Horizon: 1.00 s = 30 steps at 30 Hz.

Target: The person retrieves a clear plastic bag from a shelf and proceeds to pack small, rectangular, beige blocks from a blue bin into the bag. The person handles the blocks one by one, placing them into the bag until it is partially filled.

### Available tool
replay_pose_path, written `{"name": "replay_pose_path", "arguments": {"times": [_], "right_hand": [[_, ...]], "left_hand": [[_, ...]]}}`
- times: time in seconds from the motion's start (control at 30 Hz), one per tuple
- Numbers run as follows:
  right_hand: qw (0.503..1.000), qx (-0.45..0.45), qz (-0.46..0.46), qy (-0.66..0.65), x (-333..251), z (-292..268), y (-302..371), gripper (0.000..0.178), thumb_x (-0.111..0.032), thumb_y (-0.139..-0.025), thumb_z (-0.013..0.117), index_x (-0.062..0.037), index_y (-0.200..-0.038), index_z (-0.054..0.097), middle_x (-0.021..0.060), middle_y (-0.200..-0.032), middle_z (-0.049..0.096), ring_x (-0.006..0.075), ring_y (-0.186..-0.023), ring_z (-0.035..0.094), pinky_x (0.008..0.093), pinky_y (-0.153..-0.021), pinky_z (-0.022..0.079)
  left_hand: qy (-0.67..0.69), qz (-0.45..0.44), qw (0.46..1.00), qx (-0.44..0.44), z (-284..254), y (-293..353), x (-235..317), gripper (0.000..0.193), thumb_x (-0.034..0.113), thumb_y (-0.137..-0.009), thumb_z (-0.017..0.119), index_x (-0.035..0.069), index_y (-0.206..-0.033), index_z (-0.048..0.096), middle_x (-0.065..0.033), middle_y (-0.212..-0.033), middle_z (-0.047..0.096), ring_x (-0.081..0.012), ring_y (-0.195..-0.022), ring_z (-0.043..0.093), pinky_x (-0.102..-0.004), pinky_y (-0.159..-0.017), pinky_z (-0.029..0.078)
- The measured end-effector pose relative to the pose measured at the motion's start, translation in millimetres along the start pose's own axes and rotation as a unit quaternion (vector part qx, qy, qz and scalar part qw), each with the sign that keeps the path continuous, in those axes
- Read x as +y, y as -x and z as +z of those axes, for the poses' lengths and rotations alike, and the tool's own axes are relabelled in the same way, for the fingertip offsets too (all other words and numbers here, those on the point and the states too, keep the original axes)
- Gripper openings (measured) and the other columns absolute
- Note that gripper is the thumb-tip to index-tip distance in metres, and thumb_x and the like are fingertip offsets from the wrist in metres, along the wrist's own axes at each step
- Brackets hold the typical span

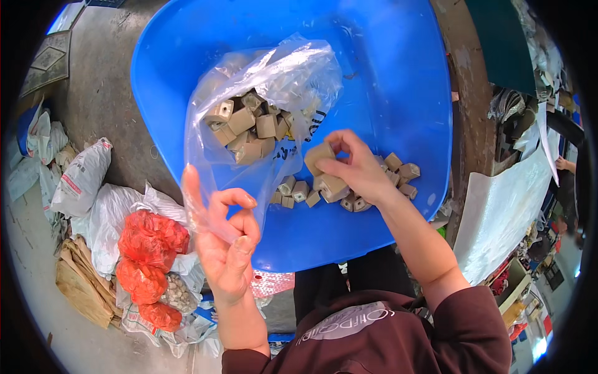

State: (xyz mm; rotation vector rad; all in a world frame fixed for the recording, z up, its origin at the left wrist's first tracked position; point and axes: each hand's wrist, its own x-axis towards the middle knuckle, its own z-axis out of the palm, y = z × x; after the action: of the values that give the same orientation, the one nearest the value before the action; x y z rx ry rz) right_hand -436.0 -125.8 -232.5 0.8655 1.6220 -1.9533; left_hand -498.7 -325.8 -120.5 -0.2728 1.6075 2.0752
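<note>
A clear plastic bag (pixel 208 140) lies with its mouth spread inside a large blue plastic tub (pixel 398 68). Several small tan blocks (pixel 243 120) are in the bag, some with a dark hole in one face. My left hand (pixel 227 240) holds the bag's near edge; its index finger is stretched up against the film and the other fingers are curled. Right of the bag mouth, my right hand (pixel 358 165) pinches a tan block (pixel 319 158) between thumb and fingers. Another block (pixel 331 187) sits just under that hand, and I cannot tell whether it is gripped too. More loose blocks (pixel 392 163) lie on the tub floor.
Left of the tub, red plastic bags (pixel 149 240) and white sacks (pixel 84 177) are heaped on the concrete floor, beside a folded brown sheet (pixel 87 283). At the right stand a white panel (pixel 501 212) and cluttered shelves. Another person's hand (pixel 565 164) shows at the far right.
</note>
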Motion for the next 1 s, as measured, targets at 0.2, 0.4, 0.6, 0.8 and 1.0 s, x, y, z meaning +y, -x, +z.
{"name": "replay_pose_path", "arguments": {"times": [0.2,0.4,0.6,0.8,1.0], "right_hand": [[0.984,0.069,-0.067,-0.152,-69,52,-42,0.031,-0.016,-0.087,0.059,-0.0024,-0.113,0.049,0.012,-0.109,0.054,0.0173,-0.098,0.055,0.0298,-0.077,0.048],[0.92,0.033,-0.286,0.267,-19,65,-93,0.038,-0.005,-0.074,0.062,-0.0065,-0.112,0.052,0.0136,-0.116,0.052,0.0318,-0.105,0.053,0.0405,-0.086,0.045],[0.818,0.121,-0.342,0.447,-3,81,-110,0.036,-0.004,-0.068,0.064,-0.0074,-0.103,0.058,0.0051,-0.112,0.054,0.0296,-0.112,0.04,0.0424,-0.091,0.035],[0.881,0.06,-0.345,0.317,-17,64,-92,0.04,-0.008,-0.068,0.067,-0.0072,-0.106,0.055,0.0089,-0.101,0.053,0.029,-0.094,0.049,0.0409,-0.081,0.041],[0.888,-0.05,-0.362,0.28,-86,39,10,0.044,-0.01,-0.06,0.074,-0.0051,-0.101,0.058,0.0093,-0.086,0.053,0.0256,-0.081,0.053,0.0353,-0.074,0.043]], "left_hand": [[-0.014,-0.003,1.0,-0.012,-1,2,-1,0.095,0.02,-0.075,0.069,0.009,-0.146,0.007,-0.0155,-0.103,0.048,-0.0049,-0.057,0.042,-0.0146,-0.055,0.034],[-0.013,0.003,1.0,-0.019,-8,5,-4,0.094,0.022,-0.076,0.07,0.008,-0.146,0.008,-0.0153,-0.102,0.049,-0.0048,-0.058,0.043,-0.0147,-0.054,0.034],[-0.011,-0.001,1.0,-0.009,-7,6,-4,0.093,0.021,-0.076,0.069,0.008,-0.146,0.009,-0.0151,-0.102,0.049,-0.0054,-0.058,0.041,-0.0149,-0.054,0.034],[-0.054,0.026,0.998,-0.001,-13,2,-8,0.083,0.02,-0.082,0.062,0.01,-0.146,0.01,-0.0127,-0.102,0.049,-0.0062,-0.056,0.041,-0.0156,-0.051,0.033],[-0.079,0.059,0.995,0.023,0,-3,-17,0.063,0.025,-0.092,0.05,0.005,-0.143,0.02,-0.0077,-0.103,0.051,-0.0059,-0.069,0.044,-0.0185,-0.06,0.036]]}}
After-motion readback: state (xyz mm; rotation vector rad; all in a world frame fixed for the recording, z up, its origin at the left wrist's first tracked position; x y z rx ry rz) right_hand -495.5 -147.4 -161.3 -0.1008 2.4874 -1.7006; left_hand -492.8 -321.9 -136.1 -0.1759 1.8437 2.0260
